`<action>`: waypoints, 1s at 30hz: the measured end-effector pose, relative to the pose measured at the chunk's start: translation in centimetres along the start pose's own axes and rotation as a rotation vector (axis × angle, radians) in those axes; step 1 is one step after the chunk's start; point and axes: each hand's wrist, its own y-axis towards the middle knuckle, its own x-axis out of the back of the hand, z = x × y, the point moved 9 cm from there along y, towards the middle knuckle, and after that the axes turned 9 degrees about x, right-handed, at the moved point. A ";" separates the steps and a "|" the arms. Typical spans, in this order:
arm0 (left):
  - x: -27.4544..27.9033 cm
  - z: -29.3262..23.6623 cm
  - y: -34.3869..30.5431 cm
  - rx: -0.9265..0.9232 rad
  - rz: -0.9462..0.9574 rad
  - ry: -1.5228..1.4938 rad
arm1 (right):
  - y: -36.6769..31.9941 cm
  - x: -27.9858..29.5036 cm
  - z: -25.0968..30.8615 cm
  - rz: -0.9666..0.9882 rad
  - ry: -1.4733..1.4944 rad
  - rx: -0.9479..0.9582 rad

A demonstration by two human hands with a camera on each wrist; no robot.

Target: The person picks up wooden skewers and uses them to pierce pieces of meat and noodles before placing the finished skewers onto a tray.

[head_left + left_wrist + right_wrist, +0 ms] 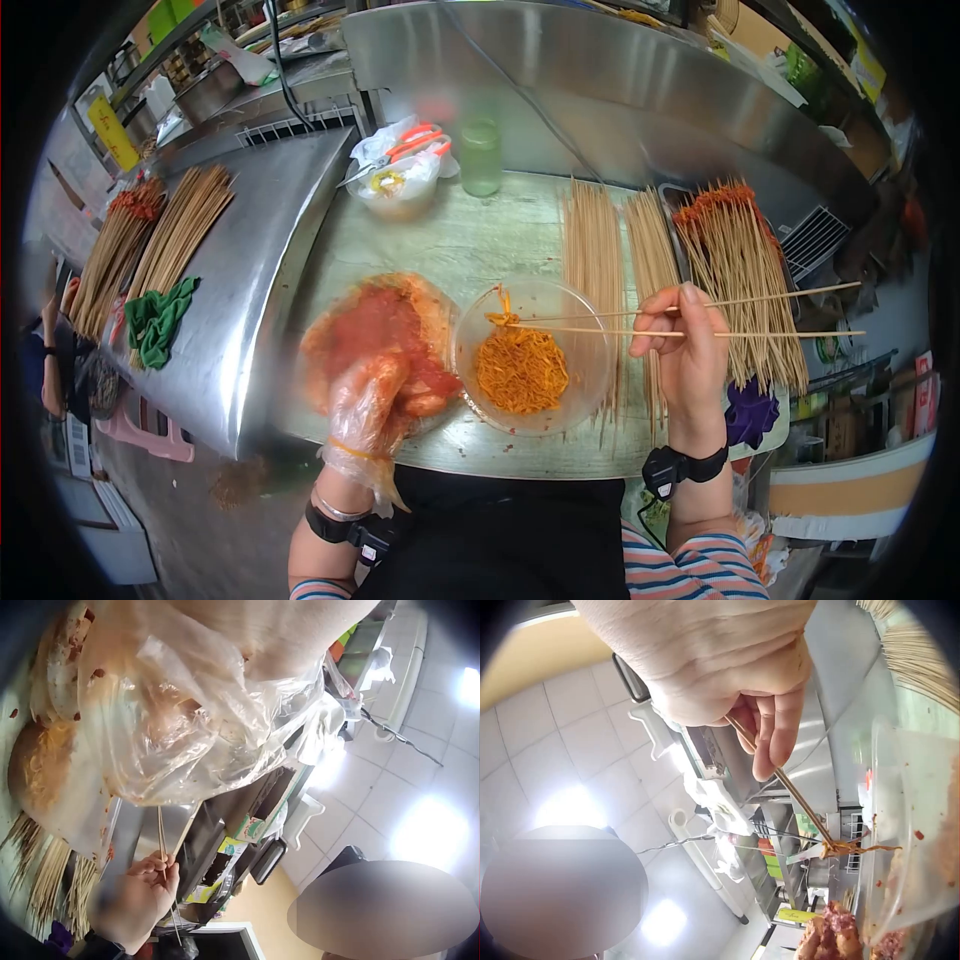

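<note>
Two long bamboo skewers (790,334) are held like chopsticks in my bare right hand (690,350). Their tips pinch a small clump of orange shreds (844,849) over the rim of a clear round bowl (592,378). More orange shreds (520,372) lie inside that bowl. My left hand (368,405) wears a clear plastic glove, stained red and banded at the wrist. It rests at a mound of red, minced-looking food (365,325) left of the bowl, and its fingertips are hidden there. I cannot tell whether those fingers grip anything.
Bare skewers (592,240) lie right of the bowl, beside a tray of skewers tipped with red food (735,225). At the back stand a tub with orange-handled scissors (415,142) and a green cup (481,158). More skewers (180,235) and a green cloth (160,322) are left.
</note>
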 end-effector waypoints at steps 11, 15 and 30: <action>-2.7 0.9 -0.1 0.069 0.125 -0.068 | -3.5 -7.4 4.5 0.467 -0.282 0.299; -2.7 0.9 -0.2 0.081 0.076 0.041 | -4.4 -8.5 4.5 0.550 -0.344 0.361; -1.6 0.7 0.6 0.048 -0.002 0.075 | -3.6 -3.9 1.0 0.272 -0.019 -0.039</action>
